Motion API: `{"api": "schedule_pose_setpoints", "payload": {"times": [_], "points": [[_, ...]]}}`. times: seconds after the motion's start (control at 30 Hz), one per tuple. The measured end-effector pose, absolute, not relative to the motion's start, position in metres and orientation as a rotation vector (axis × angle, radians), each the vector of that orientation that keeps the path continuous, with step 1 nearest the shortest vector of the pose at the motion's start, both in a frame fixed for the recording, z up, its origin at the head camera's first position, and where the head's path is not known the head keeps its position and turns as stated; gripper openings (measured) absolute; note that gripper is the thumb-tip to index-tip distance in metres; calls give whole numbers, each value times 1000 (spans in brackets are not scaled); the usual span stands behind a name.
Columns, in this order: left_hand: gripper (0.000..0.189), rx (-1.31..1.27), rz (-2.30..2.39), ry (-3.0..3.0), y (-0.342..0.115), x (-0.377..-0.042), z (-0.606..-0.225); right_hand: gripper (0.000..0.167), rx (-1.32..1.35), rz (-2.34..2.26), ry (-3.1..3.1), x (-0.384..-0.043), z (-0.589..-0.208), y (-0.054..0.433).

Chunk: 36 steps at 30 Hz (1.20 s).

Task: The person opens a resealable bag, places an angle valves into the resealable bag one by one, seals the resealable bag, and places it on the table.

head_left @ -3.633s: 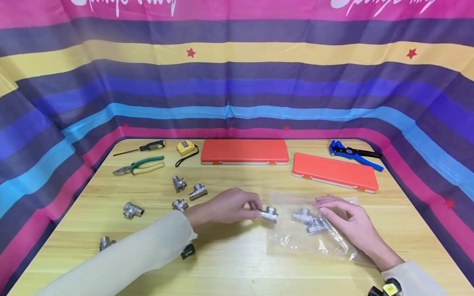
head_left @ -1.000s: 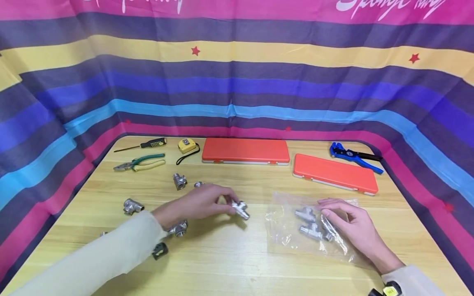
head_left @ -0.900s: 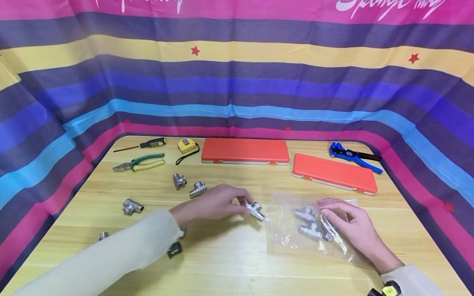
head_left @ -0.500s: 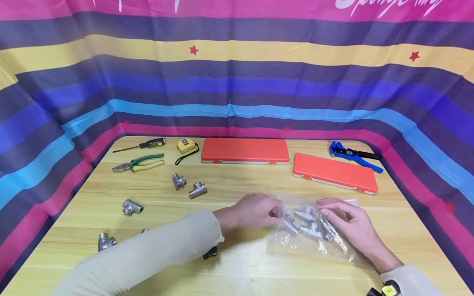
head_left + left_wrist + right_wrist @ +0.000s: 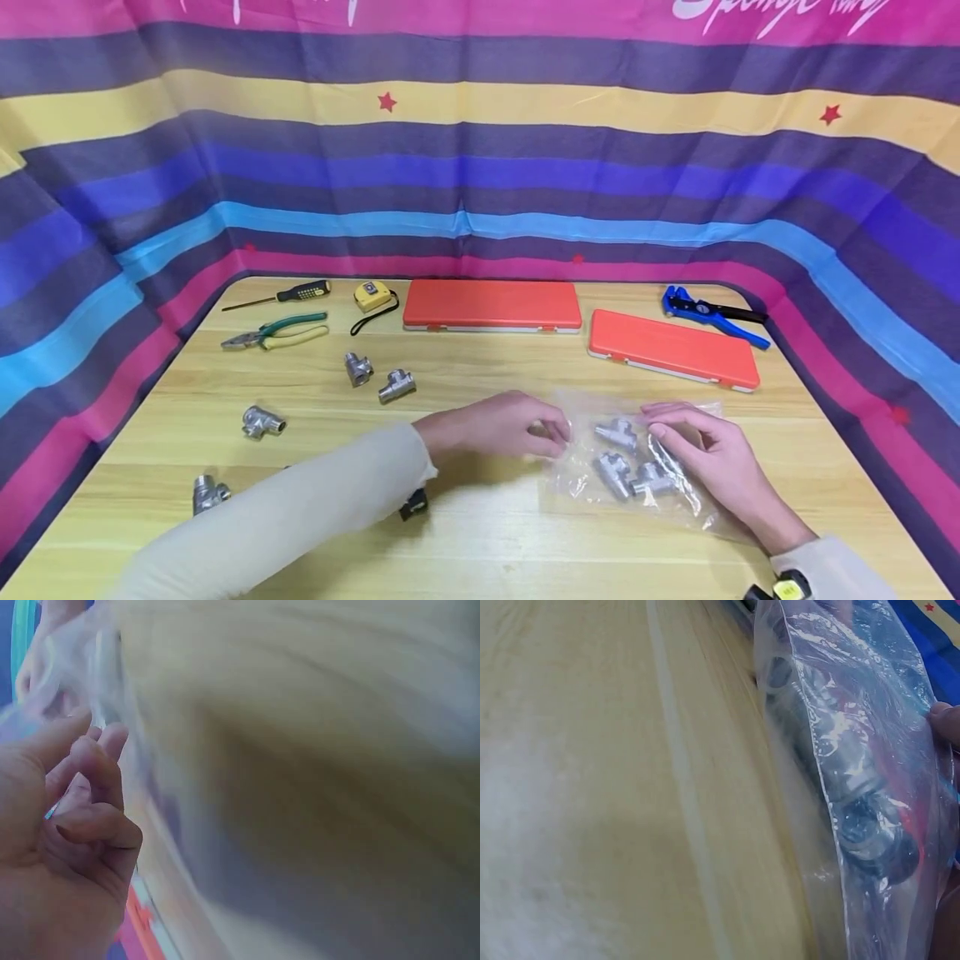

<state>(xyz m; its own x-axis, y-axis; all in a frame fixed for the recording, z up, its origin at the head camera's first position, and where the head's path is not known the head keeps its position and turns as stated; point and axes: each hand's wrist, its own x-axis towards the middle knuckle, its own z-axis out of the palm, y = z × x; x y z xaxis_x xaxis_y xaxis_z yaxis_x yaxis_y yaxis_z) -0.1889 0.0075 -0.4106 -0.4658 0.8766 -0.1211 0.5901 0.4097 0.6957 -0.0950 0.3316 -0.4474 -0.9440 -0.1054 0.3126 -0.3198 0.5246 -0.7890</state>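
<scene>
A clear plastic bag (image 5: 570, 479) lies on the table at the right in the head view. Metal pipe tees (image 5: 613, 475) rest inside it, clustered toward its middle. My right hand (image 5: 712, 454) grips the bag's right side between thumb and fingers; the right wrist view shows the thumb (image 5: 946, 724) on the plastic. At the bag's left edge is my left hand (image 5: 517, 427), fingers loosely bent, with no tee in it. In the left wrist view, film of the bag (image 5: 64, 660) reaches the left fingertips (image 5: 112, 739).
Several loose tees (image 5: 263, 422) lie on the table (image 5: 480, 533) at left, one mostly behind the left sleeve (image 5: 300, 517). Along the back sit a screwdriver (image 5: 303, 291), pliers (image 5: 285, 329), tape measure (image 5: 372, 296), two red cases (image 5: 491, 304) and a blue-handled tool (image 5: 712, 315).
The left hand carried a tee rightward into the bag and let go of it; it now lies among the others, which have shifted. The right hand has kept its hold.
</scene>
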Motion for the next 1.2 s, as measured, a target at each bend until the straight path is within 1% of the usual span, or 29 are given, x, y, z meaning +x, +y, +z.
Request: {"api": "schedule_pose_setpoints", "payload": {"times": [0.23,0.4,0.57,0.77,0.93,1.07,1.2], "points": [[29,947,925,2358,-77,-206,-405,20,385,1388,-2522,-96,-448,331],[27,773,955,2545,-142,-207,-407,18,361,1390,-2547,-96,-448,332],[23,674,903,2740,-179,-206,-407,19,354,1386,-2543,-96,-447,334],[27,572,797,2797,-194,-205,-413,19,363,1412,-2518,-96,-448,333],[23,604,740,2794,-193,-208,-412,18,355,1413,-2523,-95,-448,334],[20,660,784,2744,-182,-211,-408,17,347,1397,-2532,-96,-448,335],[20,701,829,2673,-155,-209,-400,16,339,1386,-2544,-96,-447,335]]}}
